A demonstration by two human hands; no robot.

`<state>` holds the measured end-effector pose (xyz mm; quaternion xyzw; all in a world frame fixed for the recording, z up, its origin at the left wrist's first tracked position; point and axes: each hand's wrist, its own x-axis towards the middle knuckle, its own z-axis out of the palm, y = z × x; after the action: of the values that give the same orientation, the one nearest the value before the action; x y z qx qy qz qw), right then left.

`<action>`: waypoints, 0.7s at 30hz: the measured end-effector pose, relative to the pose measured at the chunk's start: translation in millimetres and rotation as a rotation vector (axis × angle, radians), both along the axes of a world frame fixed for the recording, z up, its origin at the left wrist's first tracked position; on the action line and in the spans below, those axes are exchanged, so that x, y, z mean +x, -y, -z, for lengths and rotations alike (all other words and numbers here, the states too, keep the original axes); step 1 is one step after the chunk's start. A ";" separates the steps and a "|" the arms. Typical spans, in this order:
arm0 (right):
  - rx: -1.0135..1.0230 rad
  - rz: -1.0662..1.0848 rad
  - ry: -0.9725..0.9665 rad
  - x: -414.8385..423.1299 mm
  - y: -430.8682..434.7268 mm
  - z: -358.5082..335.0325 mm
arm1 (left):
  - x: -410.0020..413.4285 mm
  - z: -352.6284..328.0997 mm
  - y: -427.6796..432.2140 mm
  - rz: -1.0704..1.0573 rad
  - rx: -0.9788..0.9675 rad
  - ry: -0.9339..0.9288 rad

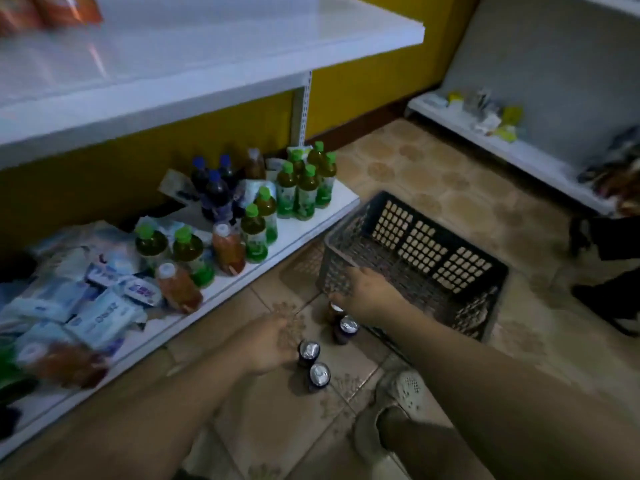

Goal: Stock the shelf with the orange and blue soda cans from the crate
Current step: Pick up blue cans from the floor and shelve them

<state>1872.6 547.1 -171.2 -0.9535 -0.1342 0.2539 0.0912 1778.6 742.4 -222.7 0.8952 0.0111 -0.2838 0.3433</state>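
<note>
right grip [367, 296] grasping orange can [334, 312] by tipped crate [349, 254], left grip [273, 344] beside blue can [308, 353], cannot tell if clenched

Both bare forearms reach forward and down, the left arm [156, 403] angling in from the lower left and the right arm [502, 386] from the lower right, wrists close to straight. The right hand [367, 296] is out ahead, knuckles up, fingers curled downward and pinching the top of an orange can [333, 312]. The left hand [273, 344] sits nearer the body, thumb side up, fingers loosely bent and blurred, so its grip can't be read.
</note>
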 end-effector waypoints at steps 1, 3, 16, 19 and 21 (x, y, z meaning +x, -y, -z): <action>-0.006 0.023 -0.032 4.9 8.1 21.3 | 8.7 20.3 3.8 0.022 0.000 -0.027; -0.003 0.067 -0.101 13.1 18.9 67.3 | 25.1 58.1 10.3 0.073 -0.007 -0.076; 0.014 0.100 -0.509 24.3 -29.7 327.3 | 65.0 269.5 10.8 -0.084 -0.115 -0.351; -0.017 0.061 -0.506 25.8 -39.7 347.0 | 64.5 280.9 4.4 -0.115 -0.113 -0.396; -0.009 0.044 -0.450 28.3 -40.1 343.8 | 63.0 280.6 -1.4 -0.153 -0.101 -0.427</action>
<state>1900.8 587.2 -515.0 -0.8759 -0.0884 0.4589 0.1201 1841.6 743.8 -503.4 0.7932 0.1370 -0.4400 0.3981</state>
